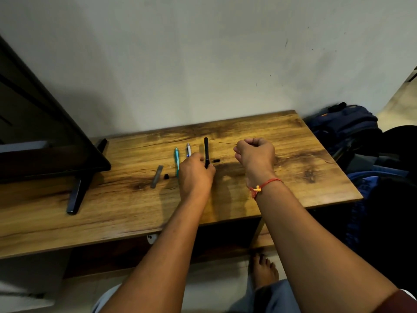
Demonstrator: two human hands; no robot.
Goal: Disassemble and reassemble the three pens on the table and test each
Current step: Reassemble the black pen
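Note:
My left hand (195, 171) grips the lower end of a black pen barrel (206, 150), which points away from me over the wooden table (112, 211). My right hand (255, 154) is curled and pinches a thin refill (226, 143) that sticks out to the left of its fingers. A teal pen (176, 160) and a white-and-blue pen (188, 150) lie just left of my left hand. A grey cap (157, 176) and a small black piece (166, 176) lie further left. Another small black piece (216, 160) rests between my hands.
A dark monitor (45, 141) stands at the table's left on a black stand (77, 193). Blue bags (345, 125) sit on the floor at the table's right end. The wall runs along the table's back edge. My bare foot (262, 271) is below the front edge.

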